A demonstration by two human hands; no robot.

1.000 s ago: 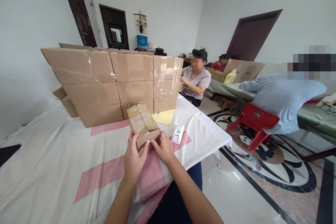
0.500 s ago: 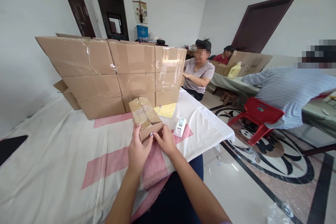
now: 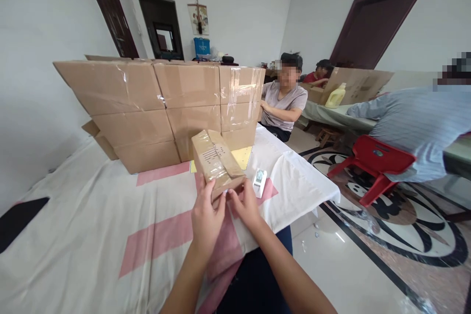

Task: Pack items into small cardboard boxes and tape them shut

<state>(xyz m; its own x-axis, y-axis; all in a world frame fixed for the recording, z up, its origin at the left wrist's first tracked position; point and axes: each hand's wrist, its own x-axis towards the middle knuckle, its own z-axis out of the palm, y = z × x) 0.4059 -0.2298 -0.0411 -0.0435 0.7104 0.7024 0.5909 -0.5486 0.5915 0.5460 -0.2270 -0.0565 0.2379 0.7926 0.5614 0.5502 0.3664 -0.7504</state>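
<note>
Both of my hands grip the near end of a small brown cardboard box (image 3: pixel 218 157), its taped top printed with dark marks. My left hand (image 3: pixel 206 211) is closed on the near left corner, thumb against the front face. On the right corner, my right hand (image 3: pixel 247 203) is closed too, its thumb close to the left one. A tiny whitish spot shows between the thumbs, too small to name. To the right of the box, a small white item with a greenish panel (image 3: pixel 259 181) lies on the cloth. Yellow paper (image 3: pixel 243 157) lies partly hidden behind the box.
A wall of stacked, taped cartons (image 3: pixel 191 86) stands across the table behind the box. White cloth with pink patches (image 3: pixel 91 216) covers the table. A co-worker (image 3: pixel 285 95) sits beyond the cartons. Another person sits on a red chair (image 3: pixel 384 159) at right. A dark item (image 3: pixel 22 221) lies left.
The box has come nearer and a little to the right in view, held by both hands. The whole view has shifted slightly as well.
</note>
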